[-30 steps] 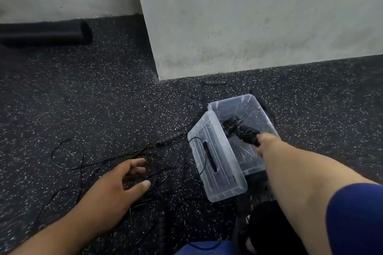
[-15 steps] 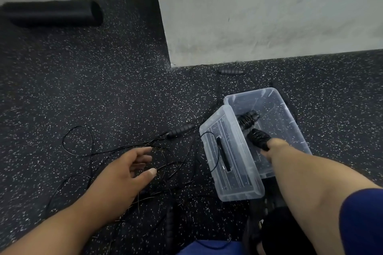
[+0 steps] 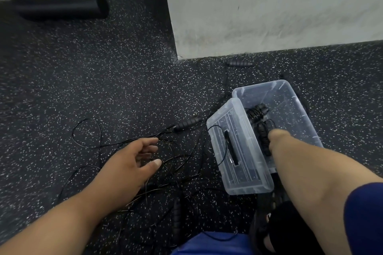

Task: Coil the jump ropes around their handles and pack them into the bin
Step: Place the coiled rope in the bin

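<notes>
A clear plastic bin (image 3: pixel 290 97) stood on the floor, its clear lid (image 3: pixel 238 151) leaning against its left wall. Inside lay two coiled black jump ropes (image 3: pixel 257 113), wound around their handles. Loose black rope (image 3: pixel 165 157) lay tangled left of the bin, with one ribbed handle (image 3: pixel 186 124) nearby

No words, numbers, labels or brand marks can be read anywhere in the view. The clear plastic bin (image 3: pixel 290 97) at about 3 o'clock and its lid (image 3: pixel 238 147) carry only moulded ridges and a dark slot, with no lettering that shows. The pale wall (image 3: pixel 269 6) at 12 o'clock bears only stains and scuffs.
</notes>
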Motion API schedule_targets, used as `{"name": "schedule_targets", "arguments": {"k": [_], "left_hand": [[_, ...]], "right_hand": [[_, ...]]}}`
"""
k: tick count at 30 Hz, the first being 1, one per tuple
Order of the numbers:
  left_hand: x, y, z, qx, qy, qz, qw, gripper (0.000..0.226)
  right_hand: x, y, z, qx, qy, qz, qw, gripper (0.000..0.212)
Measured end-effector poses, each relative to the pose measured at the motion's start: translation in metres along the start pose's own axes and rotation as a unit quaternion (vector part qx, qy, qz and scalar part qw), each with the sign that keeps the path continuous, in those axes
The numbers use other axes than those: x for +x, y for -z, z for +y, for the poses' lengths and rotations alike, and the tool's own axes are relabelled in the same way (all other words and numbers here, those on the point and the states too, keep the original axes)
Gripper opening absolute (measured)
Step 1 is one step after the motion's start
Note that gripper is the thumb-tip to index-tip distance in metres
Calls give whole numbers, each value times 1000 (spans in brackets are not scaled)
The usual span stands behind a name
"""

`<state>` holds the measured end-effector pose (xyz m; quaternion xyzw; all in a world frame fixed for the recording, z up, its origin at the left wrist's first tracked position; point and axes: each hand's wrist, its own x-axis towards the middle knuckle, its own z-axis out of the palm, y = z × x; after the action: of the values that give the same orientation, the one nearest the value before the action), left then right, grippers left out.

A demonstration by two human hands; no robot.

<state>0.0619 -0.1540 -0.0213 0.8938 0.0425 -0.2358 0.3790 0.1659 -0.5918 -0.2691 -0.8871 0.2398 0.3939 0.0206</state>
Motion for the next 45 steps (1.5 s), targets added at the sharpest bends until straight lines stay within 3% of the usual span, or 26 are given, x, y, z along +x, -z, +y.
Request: {"name": "schedule_targets", "arguments": {"k": [3, 8, 14, 16, 19, 23, 25, 28, 31, 34, 36, 40, 45], "left_hand": [[-3, 0, 2, 6, -2, -3, 1000, 46], [-13, 1, 5, 13, -7, 0, 1000, 42], [-25, 4, -3, 26, 3, 0, 1000, 44], [-26, 5, -5, 41, -1, -3, 999, 46], [-26, 6, -9, 46, 1, -7, 999, 45], [-22, 7, -10, 30, 3, -1, 1000, 41], [-19, 7, -9, 27, 5, 0, 1000, 41], [-15, 6, -9, 35, 6, -2, 999, 43], [-12, 5, -9, 38, 4, -6, 999, 41], [-12, 4, -12, 44, 1, -10, 999, 42], [-11, 4, -15, 46, 2, -12, 999, 41], [-11, 4, -15, 44, 10, -13, 999, 41], [-9, 3, -11, 39, 11, -9, 999, 42]], "right_hand": [[-27, 15, -1, -87, 12, 15, 996, 51], [-26, 6, 2, -4, -21, -4, 1000, 54], [-29, -24, 12, -53, 35, -8, 998, 48], [-25, -31, 16, -92, 53, -28, 994, 55], [-36, -28, 16, -99, 12, -44, 994, 68], [-24, -30, 18, -131, 42, -56, 989, 68], [-22, -30, 19, -140, 5, -94, 986, 71], [-32, -33, 15, -154, -24, -92, 983, 83], [-28, -33, 14, -127, 0, -63, 990, 100], [-31, -24, 13, -123, 66, -11, 990, 87], [-32, -26, 14, -143, 82, -22, 986, 93], [-22, -33, 22, -143, 17, -51, 988, 78], [32, -52, 39, -99, -24, -24, 994, 70]]}}
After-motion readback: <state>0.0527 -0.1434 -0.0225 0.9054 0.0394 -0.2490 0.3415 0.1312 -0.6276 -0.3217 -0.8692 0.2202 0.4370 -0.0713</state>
